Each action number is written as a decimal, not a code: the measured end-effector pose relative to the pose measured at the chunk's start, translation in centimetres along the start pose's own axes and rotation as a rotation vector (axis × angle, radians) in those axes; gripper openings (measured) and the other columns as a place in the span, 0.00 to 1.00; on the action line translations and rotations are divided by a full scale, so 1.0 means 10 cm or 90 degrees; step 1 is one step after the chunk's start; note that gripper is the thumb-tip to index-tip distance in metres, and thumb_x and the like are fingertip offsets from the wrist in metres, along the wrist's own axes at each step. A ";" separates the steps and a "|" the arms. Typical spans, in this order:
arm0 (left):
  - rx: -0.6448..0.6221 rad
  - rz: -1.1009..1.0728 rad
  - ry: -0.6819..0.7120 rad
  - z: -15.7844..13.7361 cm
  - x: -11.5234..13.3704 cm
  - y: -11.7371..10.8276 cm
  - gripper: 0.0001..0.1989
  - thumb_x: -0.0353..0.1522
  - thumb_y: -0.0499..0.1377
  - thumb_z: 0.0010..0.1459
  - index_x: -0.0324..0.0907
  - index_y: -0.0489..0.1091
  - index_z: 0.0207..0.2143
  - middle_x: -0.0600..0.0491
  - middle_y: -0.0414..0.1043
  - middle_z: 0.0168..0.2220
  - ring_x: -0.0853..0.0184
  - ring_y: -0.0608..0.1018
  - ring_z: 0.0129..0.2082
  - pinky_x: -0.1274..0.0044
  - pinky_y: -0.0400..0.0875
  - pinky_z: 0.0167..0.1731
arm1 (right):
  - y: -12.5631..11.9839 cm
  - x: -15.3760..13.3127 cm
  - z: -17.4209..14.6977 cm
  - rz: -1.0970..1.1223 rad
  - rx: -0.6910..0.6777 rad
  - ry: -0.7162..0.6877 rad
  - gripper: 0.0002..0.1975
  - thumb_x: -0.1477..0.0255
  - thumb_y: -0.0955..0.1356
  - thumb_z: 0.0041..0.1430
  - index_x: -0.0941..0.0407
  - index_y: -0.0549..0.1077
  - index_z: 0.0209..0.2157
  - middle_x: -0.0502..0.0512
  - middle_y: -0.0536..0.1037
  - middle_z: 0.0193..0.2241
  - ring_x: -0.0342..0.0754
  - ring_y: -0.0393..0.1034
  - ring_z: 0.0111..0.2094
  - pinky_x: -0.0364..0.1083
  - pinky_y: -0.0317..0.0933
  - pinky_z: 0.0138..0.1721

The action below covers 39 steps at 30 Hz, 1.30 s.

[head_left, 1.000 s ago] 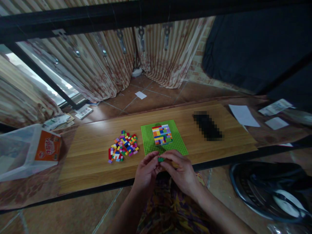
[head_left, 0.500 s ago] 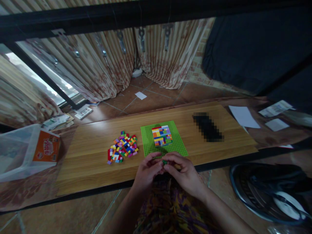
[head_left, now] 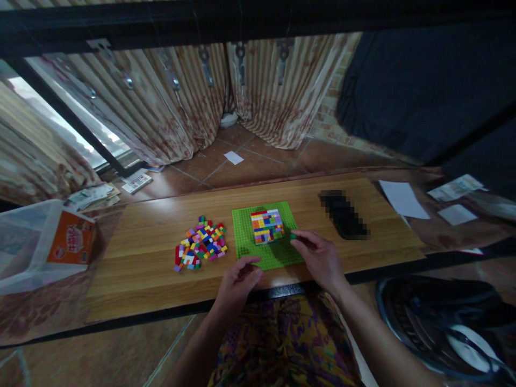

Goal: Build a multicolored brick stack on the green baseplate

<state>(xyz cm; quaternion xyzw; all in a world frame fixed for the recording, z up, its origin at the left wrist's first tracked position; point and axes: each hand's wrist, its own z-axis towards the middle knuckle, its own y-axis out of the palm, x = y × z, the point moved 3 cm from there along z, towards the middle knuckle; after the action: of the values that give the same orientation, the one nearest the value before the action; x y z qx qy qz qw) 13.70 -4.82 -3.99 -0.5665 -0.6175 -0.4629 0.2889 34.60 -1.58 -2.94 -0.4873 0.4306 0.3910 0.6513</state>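
Observation:
A small green brick [head_left: 293, 236] is pinched between the thumb and fingertips of my right hand [head_left: 320, 255], over the right side of a bright green baseplate [head_left: 243, 228]. Just left of that brick, a block of multicoloured bricks [head_left: 267, 226] sits on the plate. My left hand [head_left: 241, 279] hovers by the plate's near left corner, fingers loosely curled and thumb apart, with nothing visible in it. A heap of loose coloured bricks [head_left: 203, 244] lies on the wooden board [head_left: 141, 252] to the left of the plate.
A pixelated black object [head_left: 344, 215] lies right of the baseplate. At the far left stands a clear plastic bin [head_left: 28, 242] with an orange label. Papers [head_left: 403, 199] lie beyond the board's right end. The board's dark front edge [head_left: 286, 291] runs near my lap.
My hands have parted. The right one has moved forward and right over the baseplate with the green brick, while the left stays near the front edge, its fingers now apart from the brick.

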 end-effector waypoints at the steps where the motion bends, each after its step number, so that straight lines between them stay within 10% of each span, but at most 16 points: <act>1: 0.016 0.001 -0.003 -0.01 -0.02 -0.06 0.19 0.38 0.68 0.46 0.39 0.73 0.39 0.53 0.75 0.27 0.72 0.74 0.26 0.80 0.69 0.29 | 0.01 0.05 0.06 -0.017 -0.003 -0.005 0.11 0.65 0.70 0.55 0.53 0.79 0.39 0.55 0.78 0.38 0.50 0.73 0.39 0.49 0.67 0.41; 39: 0.002 -0.116 -0.026 -0.01 -0.10 -0.24 0.20 0.38 0.69 0.45 0.39 0.71 0.39 0.55 0.74 0.27 0.73 0.74 0.25 0.81 0.69 0.28 | 0.27 0.18 0.37 0.059 -0.006 0.187 0.23 0.52 0.71 0.47 0.57 0.78 0.35 0.53 0.78 0.27 0.45 0.68 0.27 0.43 0.61 0.26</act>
<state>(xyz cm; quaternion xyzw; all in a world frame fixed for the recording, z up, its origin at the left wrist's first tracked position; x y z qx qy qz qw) 11.54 -5.19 -5.44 -0.5167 -0.6732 -0.4747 0.2334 33.36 2.80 -4.81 -0.5221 0.5415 0.3471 0.5602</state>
